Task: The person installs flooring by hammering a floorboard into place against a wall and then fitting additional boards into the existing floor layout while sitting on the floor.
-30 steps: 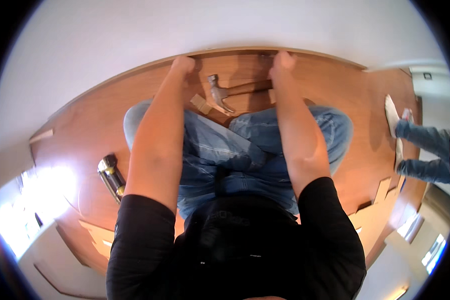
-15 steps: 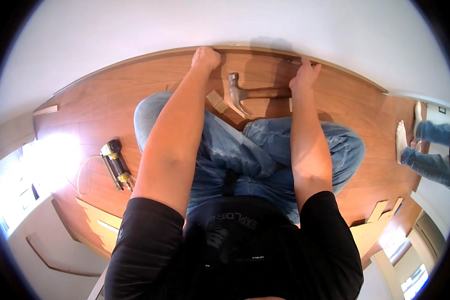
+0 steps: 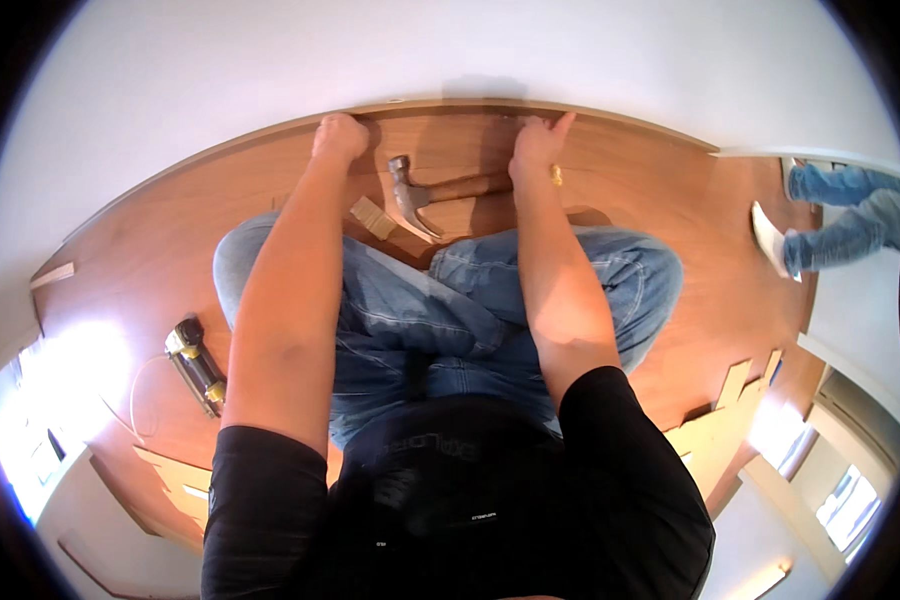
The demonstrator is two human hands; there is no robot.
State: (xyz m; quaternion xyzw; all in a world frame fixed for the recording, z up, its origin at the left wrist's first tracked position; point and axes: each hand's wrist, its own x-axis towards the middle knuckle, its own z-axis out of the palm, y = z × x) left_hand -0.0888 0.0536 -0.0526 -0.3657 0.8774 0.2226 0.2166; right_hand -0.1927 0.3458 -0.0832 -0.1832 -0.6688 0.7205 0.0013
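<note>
My left hand (image 3: 340,136) is closed against a long, thin wooden baseboard (image 3: 450,105) lying along the foot of the white wall. Farther right, my right hand (image 3: 540,142) is at the same strip, most fingers curled in and one digit stretched up toward its edge. How the fingertips meet the wood is hidden. Between my hands and my crossed legs, a claw hammer (image 3: 410,194) lies on the floor, its handle running to the right beneath my right hand. A small pale, ridged block (image 3: 372,218) lies left of the claw. Something small and yellow (image 3: 556,176) shows beside my right wrist.
A yellow-and-black nail gun (image 3: 198,366) with a thin hose lies on the wooden floor (image 3: 150,260) to my left. Cut boards (image 3: 720,425) lie behind on the right, others (image 3: 175,470) on the left. Another person's feet (image 3: 770,240) stand at far right.
The view has swung, so the floor and tools appear farther left. Both hands keep their places at the baseboard, and the hammer lies where it was.
</note>
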